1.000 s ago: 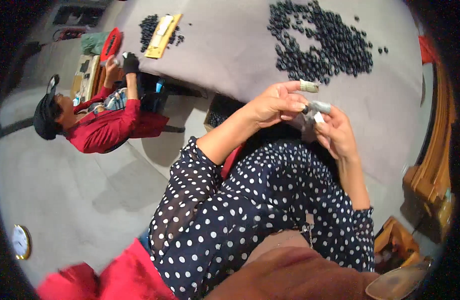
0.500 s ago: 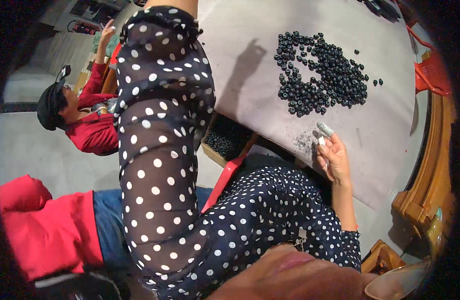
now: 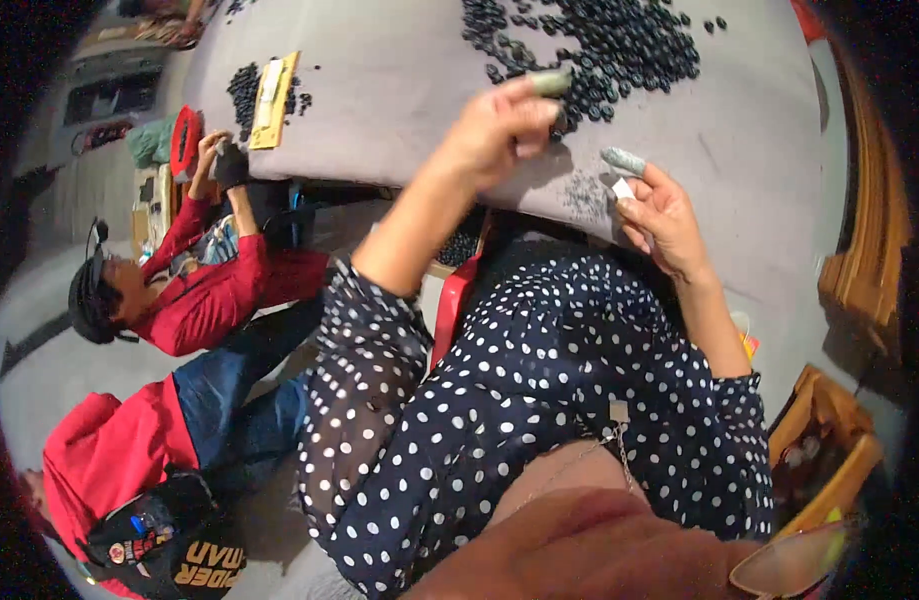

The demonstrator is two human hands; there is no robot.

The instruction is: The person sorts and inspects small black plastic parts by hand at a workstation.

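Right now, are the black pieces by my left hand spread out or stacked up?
Spread out: the black pieces lie loose across the tabletop, with bare surface showing between some.

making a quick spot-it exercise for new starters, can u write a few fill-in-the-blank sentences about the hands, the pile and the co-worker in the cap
1. The right hand pinches a small piece coloured ____.
2. The left hand is by the large pile of small round pieces coloured ____.
3. The co-worker in the cap has sleeves coloured ____.

Missing words: white; black; red
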